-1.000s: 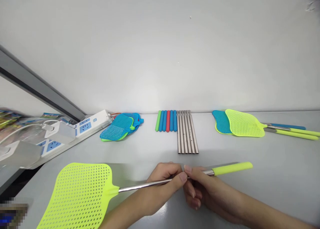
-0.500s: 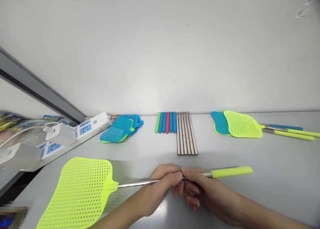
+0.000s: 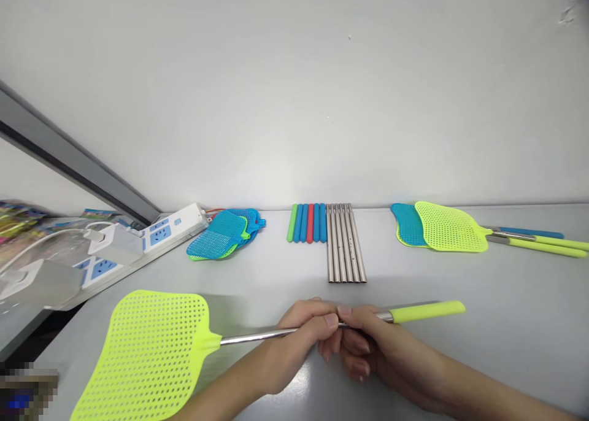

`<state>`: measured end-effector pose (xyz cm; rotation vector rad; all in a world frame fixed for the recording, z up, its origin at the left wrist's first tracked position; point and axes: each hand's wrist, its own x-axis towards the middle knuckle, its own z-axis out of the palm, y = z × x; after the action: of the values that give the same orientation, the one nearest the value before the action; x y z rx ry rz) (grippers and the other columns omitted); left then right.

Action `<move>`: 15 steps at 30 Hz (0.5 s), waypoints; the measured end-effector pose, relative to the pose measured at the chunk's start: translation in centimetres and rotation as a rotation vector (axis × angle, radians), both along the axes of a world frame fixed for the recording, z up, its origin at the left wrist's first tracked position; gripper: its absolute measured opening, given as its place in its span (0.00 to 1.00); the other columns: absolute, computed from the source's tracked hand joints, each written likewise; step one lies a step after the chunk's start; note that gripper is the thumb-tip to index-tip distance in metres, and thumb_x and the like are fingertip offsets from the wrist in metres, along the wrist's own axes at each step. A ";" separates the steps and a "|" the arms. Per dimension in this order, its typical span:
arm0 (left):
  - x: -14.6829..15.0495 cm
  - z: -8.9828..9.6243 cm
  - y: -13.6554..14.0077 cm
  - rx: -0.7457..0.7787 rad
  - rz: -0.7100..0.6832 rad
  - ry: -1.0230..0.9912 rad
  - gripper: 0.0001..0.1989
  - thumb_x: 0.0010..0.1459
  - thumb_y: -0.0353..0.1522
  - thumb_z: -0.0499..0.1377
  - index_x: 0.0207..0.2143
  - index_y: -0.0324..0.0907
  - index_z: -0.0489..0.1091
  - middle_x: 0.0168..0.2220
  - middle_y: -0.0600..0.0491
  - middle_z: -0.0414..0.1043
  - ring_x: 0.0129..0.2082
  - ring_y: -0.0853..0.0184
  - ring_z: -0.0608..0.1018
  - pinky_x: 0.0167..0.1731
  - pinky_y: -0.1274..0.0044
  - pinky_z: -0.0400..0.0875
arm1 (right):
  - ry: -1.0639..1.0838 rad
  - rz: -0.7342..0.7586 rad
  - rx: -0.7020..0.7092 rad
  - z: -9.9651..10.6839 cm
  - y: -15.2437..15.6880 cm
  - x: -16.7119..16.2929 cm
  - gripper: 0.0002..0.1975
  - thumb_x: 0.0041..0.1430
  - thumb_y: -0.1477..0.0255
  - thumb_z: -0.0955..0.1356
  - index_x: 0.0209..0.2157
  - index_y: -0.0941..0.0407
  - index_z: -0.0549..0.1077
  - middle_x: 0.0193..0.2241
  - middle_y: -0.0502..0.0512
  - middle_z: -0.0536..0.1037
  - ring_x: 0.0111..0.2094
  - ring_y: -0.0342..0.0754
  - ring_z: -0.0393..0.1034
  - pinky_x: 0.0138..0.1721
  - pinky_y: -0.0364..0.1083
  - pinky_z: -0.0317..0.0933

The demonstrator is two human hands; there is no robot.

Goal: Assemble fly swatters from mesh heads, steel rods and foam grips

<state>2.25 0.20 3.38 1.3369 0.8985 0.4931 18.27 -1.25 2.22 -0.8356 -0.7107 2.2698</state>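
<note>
Together, left hand (image 3: 297,346) and right hand (image 3: 380,338) pinch a swatter (image 3: 151,347) by its rod (image 3: 257,336) over a glossy grey table (image 3: 271,280); behind rises a chipped white wall (image 3: 294,102).

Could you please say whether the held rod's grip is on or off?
On: the yellow grip covers one end of the metal rod.

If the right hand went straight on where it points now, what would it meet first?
Most likely the left hand, gripping the rod just ahead; whether it touches the right hand is unclear.
</note>
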 end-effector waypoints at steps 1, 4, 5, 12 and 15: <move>0.0 0.0 0.0 0.004 -0.002 0.001 0.15 0.58 0.33 0.45 0.21 0.39 0.63 0.22 0.55 0.60 0.28 0.69 0.65 0.35 0.77 0.58 | 0.001 -0.003 -0.002 0.0 0.0 0.0 0.21 0.55 0.63 0.61 0.14 0.57 0.54 0.16 0.48 0.59 0.18 0.39 0.54 0.24 0.42 0.49; 0.1 -0.2 0.0 -0.002 0.013 0.001 0.15 0.58 0.33 0.45 0.21 0.39 0.62 0.21 0.56 0.59 0.27 0.69 0.64 0.35 0.77 0.58 | -0.004 -0.010 -0.014 0.0 0.1 0.0 0.21 0.55 0.62 0.60 0.14 0.57 0.54 0.16 0.47 0.58 0.18 0.39 0.53 0.24 0.42 0.50; 0.1 -0.3 0.0 -0.011 0.020 -0.001 0.15 0.58 0.34 0.45 0.21 0.39 0.62 0.21 0.56 0.58 0.27 0.69 0.64 0.35 0.77 0.58 | -0.009 -0.011 -0.017 0.0 0.1 0.0 0.20 0.55 0.63 0.60 0.14 0.57 0.54 0.16 0.47 0.57 0.18 0.39 0.53 0.24 0.42 0.50; 0.0 -0.3 -0.2 -0.040 0.033 0.005 0.13 0.58 0.34 0.45 0.26 0.39 0.65 0.22 0.56 0.59 0.27 0.69 0.64 0.34 0.77 0.57 | -0.006 -0.022 -0.021 0.0 0.0 -0.1 0.21 0.55 0.63 0.61 0.14 0.57 0.55 0.15 0.46 0.56 0.18 0.39 0.53 0.24 0.42 0.50; 0.0 -0.3 -0.1 -0.036 0.028 0.004 0.14 0.59 0.34 0.44 0.24 0.39 0.63 0.21 0.56 0.59 0.27 0.69 0.64 0.35 0.77 0.57 | 0.008 -0.031 -0.018 0.0 0.0 -0.1 0.21 0.55 0.62 0.61 0.14 0.57 0.55 0.15 0.46 0.56 0.18 0.39 0.53 0.24 0.42 0.50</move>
<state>2.27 0.06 3.10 1.2946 0.9268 0.4940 18.13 -1.28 2.24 -0.8397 -0.6705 2.2532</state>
